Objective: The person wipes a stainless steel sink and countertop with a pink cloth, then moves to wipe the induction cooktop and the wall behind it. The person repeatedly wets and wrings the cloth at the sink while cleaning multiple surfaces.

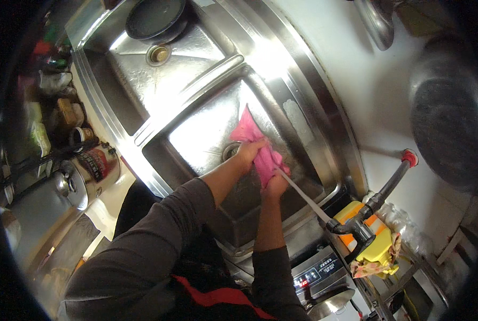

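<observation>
A pink cloth (266, 157) is stretched between my two hands above the right-hand basin of a steel double sink (239, 60). My left hand (250, 154) grips its middle, over the basin's drain (232, 151). Lower down, my right hand (276, 183) grips the cloth's near end, its fingers partly covered by the fabric. A stream of water runs from the dark tap (337, 226) at the lower right onto the cloth beside my right hand. The cloth's far end tapers to a point over the basin floor.
A dark round pan (155, 20) lies in the other basin, near its drain (158, 54). Yellow containers (377, 250) stand behind the tap. An appliance with a lit control panel (313, 277) is at the lower right. A large metal canister (92, 172) lies left of the sink.
</observation>
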Demonstrator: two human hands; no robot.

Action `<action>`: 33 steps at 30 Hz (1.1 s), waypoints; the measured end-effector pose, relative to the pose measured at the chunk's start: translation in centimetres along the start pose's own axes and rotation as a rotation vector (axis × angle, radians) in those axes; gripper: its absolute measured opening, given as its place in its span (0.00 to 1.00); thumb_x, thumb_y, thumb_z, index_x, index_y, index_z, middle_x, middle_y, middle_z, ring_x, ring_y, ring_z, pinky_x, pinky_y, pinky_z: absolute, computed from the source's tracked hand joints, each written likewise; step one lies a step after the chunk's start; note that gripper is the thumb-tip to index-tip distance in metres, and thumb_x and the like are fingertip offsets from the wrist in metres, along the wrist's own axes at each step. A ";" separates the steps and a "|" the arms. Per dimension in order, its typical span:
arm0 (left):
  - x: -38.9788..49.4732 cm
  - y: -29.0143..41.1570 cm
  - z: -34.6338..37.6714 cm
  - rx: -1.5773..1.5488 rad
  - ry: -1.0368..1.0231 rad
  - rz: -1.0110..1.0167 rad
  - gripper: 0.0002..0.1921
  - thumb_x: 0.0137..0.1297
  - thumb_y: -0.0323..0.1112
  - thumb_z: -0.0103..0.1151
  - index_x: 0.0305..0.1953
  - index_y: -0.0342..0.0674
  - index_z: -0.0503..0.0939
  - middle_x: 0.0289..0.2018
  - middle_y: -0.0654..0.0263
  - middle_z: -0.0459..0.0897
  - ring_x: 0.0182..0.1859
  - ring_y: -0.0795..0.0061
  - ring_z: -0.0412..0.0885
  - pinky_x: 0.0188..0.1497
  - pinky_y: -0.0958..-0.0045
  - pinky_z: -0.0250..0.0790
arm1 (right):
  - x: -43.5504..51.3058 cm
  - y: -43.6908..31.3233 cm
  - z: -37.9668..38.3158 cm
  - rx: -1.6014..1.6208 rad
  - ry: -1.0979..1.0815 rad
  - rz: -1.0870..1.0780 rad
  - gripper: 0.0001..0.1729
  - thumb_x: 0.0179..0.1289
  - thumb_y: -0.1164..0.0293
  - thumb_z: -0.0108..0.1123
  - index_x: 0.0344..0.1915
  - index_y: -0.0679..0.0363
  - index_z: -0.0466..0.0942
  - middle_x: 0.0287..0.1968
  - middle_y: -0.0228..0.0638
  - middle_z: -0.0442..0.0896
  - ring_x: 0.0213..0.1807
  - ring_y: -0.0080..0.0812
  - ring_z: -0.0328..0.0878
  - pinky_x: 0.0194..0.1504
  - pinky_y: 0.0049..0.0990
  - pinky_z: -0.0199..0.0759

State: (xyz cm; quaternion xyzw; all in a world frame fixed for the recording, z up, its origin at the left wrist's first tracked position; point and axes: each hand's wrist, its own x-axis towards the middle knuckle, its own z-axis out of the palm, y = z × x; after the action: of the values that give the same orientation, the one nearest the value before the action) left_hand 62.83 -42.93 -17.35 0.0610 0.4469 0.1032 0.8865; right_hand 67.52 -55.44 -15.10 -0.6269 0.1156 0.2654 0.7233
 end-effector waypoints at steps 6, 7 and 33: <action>2.1 0.5 -2.8 -0.101 0.248 0.002 0.08 0.65 0.32 0.61 0.40 0.33 0.81 0.32 0.57 0.84 0.33 0.62 0.83 0.36 0.60 0.78 | -4.8 -5.1 5.7 -0.228 -0.114 0.241 0.18 0.69 0.59 0.58 0.48 0.63 0.78 0.43 0.40 0.83 0.47 0.37 0.81 0.54 0.35 0.74; 1.9 0.5 -3.3 -0.088 0.207 0.060 0.08 0.65 0.32 0.60 0.39 0.33 0.81 0.32 0.57 0.84 0.32 0.63 0.83 0.35 0.60 0.78 | -5.6 -5.3 6.6 -0.455 -0.151 0.256 0.20 0.70 0.57 0.58 0.49 0.64 0.79 0.44 0.42 0.84 0.49 0.38 0.82 0.53 0.35 0.74; 0.2 4.2 -5.1 -0.191 0.148 0.252 0.12 0.74 0.29 0.50 0.55 0.34 0.75 0.49 0.56 0.83 0.48 0.61 0.83 0.54 0.61 0.78 | 5.8 -1.3 -8.7 -0.477 -0.199 -0.185 0.22 0.69 0.61 0.59 0.54 0.65 0.76 0.53 0.46 0.82 0.51 0.45 0.80 0.54 0.41 0.75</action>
State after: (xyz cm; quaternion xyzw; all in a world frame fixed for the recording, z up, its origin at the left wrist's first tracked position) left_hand 58.29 -38.69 -19.67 0.0244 0.4878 0.2595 0.8331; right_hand 74.47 -62.56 -18.59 -0.7582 -0.0794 0.2782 0.5843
